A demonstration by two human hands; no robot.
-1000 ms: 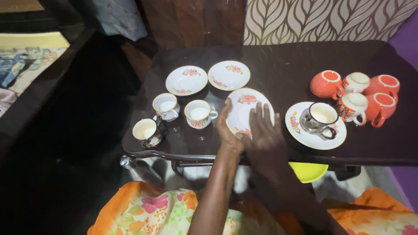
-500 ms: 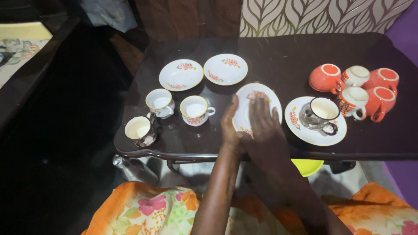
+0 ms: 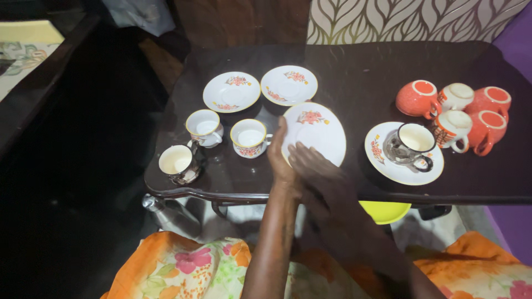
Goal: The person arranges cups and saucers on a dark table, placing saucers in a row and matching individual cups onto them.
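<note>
A white saucer [image 3: 320, 132] with a yellow rim and red flowers sits at the middle of the dark table [image 3: 360, 72], near its front edge. My left hand [image 3: 281, 161] grips the saucer's left rim, thumb on top. My right hand [image 3: 321, 174] lies flat with fingers apart, its fingertips on the saucer's near edge. A matching flowered cup [image 3: 249, 138] stands just left of my left hand.
Two more flowered saucers [image 3: 231, 91] [image 3: 288, 84] lie behind. Another flowered cup [image 3: 204, 127] and a dark patterned cup [image 3: 177, 162] stand at the left. At the right are a saucer [image 3: 382, 165] with a dark cup [image 3: 413, 143] and several orange and white cups [image 3: 451, 108]. A yellow bowl [image 3: 385, 211] shows under the table.
My right hand has slid back from the middle of the saucer to its near edge. The saucer has shifted a little to the left with my left hand on its rim.
</note>
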